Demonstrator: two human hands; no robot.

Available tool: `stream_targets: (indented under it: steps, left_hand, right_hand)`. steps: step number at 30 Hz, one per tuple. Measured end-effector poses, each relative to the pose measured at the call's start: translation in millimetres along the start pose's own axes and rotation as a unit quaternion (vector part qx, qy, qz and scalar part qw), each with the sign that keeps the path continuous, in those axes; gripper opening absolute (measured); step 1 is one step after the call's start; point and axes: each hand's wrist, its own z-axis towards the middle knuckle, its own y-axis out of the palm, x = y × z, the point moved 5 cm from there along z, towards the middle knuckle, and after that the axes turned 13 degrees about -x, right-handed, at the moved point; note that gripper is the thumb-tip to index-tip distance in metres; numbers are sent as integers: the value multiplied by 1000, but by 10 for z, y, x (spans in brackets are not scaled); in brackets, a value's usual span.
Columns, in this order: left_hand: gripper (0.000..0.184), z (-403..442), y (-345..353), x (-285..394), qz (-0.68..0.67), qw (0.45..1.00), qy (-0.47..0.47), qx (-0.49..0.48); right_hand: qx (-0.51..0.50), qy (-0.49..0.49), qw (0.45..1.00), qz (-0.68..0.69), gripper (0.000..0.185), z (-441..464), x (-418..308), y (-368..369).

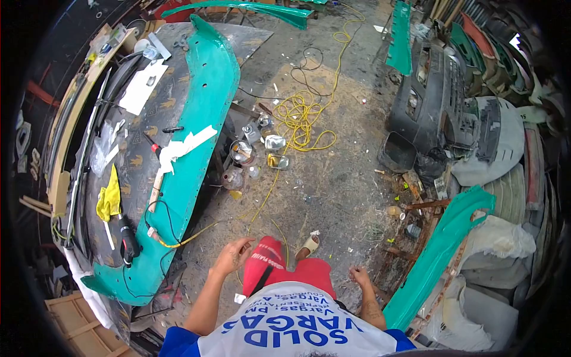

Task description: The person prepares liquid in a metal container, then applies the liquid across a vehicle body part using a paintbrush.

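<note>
My left hand (234,254) hangs over the floor beside my red shorts, near the table's edge; its fingers are bent, and whether they hold anything cannot be made out. My right hand (359,276) is low on the other side, its fingers curled in, with nothing visible in them. On the table to the left lies a long teal panel (205,113) with holes along it. A black and red power drill (127,241) rests on the panel's lower part, near a yellow cloth (109,196). White paper (184,147) lies across the panel's middle.
A yellow cord (297,119) is coiled on the floor beside jars and cans (241,152). Another teal panel (440,250) leans at the right, near a black bin (397,152) and a grey bumper (431,101). A wooden frame (89,324) stands at the lower left.
</note>
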Motion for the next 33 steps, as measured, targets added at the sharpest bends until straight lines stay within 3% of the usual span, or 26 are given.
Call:
stream_targets:
  steps: [2, 3, 7, 12, 16, 18, 21, 23, 25, 26, 29, 31, 33]
  left_hand:
    - [29, -108, -70, -155, 20, 1000, -17, 5]
    - [29, 517, 442, 119, -37, 999, 5, -6]
    - [28, 974, 147, -137, -25, 999, -41, -7]
    - [27, 1822, 8, -396, -55, 997, -49, -23]
    - [27, 2684, -150, -833, -95, 995, -24, -25]
    - [26, 3114, -285, -1052, -105, 993, -40, -29]
    - [24, 3830, -418, -1580, -121, 992, -35, 13]
    - [25, 4316, -572, -1822, -137, 990, -43, 9]
    - [29, 4771, -604, -2237, -82, 993, -30, 75]
    - [35, 5014, -572, -2492, -156, 982, -83, 61]
    - [38, 5706, -465, -3094, -59, 989, -97, 95]
    - [44, 6227, -396, -3521, -107, 982, -131, 81]
    - [51, 6666, -323, -3966, 26, 985, -140, 97]
  right_hand:
    - [-19, 44, 996, 80, 38, -8, 49, 340]
    - [29, 74, 995, 53, 38, -417, 29, -749]
    - [8, 99, 989, 110, 30, -18, -577, -573]
    - [9, 34, 994, 100, 36, 339, -1281, -940]
    - [17, 58, 995, 79, 35, 619, -2131, -1134]
    - [-8, 45, 999, 7, 35, 901, -2566, -1173]
    - [-39, 17, 999, 4, 37, 1601, -2975, -1239]
    - [-51, 9, 998, -31, 35, 1975, -3530, -1151]
    - [-75, -24, 995, -68, 33, 2625, -3797, -973]
    - [-82, -62, 991, -86, 33, 2923, -3970, -852]
    - [-131, -111, 981, -88, 35, 3696, -4448, -329]
    - [-102, -178, 971, -124, 37, 4184, -4751, 71]
    - [-149, -178, 966, -114, 39, 4523, -5057, 434]
